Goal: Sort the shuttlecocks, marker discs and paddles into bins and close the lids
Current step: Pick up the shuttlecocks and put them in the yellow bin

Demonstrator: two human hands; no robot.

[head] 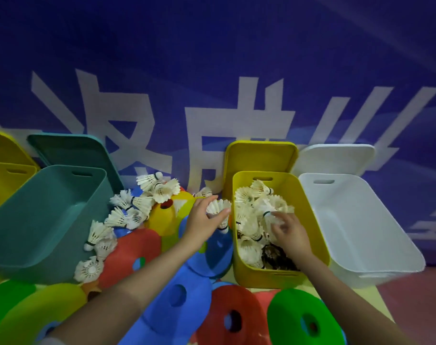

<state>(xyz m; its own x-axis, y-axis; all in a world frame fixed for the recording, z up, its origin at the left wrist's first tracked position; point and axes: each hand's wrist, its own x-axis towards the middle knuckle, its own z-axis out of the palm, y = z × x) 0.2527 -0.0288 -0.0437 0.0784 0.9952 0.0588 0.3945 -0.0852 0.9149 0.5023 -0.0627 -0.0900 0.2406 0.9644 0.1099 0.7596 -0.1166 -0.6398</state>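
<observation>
White feather shuttlecocks lie in a loose pile on coloured marker discs between the teal bin and the yellow bin. My left hand grips a shuttlecock at the pile's right edge, just left of the yellow bin; a second one hangs below its fingers. My right hand is over the yellow bin, which holds several shuttlecocks, and its blurred fingers curl round a white shuttlecock. Discs lie in front: blue, red, green, yellow. No paddle shows.
An open white bin stands right of the yellow one; another yellow bin sits at far left. The yellow lid, white lid and teal lid lean on the blue banner wall. Something dark lies in the yellow bin.
</observation>
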